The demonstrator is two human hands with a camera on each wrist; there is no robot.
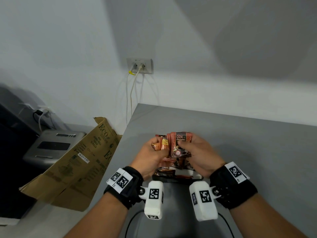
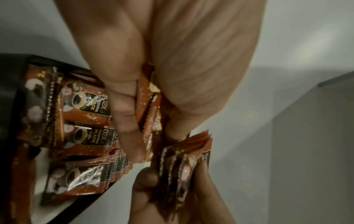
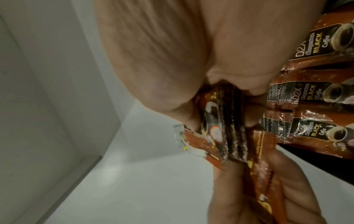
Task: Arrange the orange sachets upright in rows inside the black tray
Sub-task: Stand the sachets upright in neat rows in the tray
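Orange sachets (image 1: 180, 148) upright, tops away, in both hands' grip

Glossy, crinkled foil sachets (image 3: 316, 89); matt smooth grey table (image 1: 240, 134); rough brown cardboard box (image 1: 77, 169).

Bare forearms; each wrist wears a black strap (image 1: 240, 188) with white tag blocks (image 1: 234, 171) printed in black square codes. Beside each strap, a screw joins a white camera housing (image 1: 153, 200).

Bare grey counter (image 1: 240, 143) open toward far and right edges, cardboard box (image 1: 72, 169) blocking beyond left edge, black tray (image 1: 197, 177) near front edge
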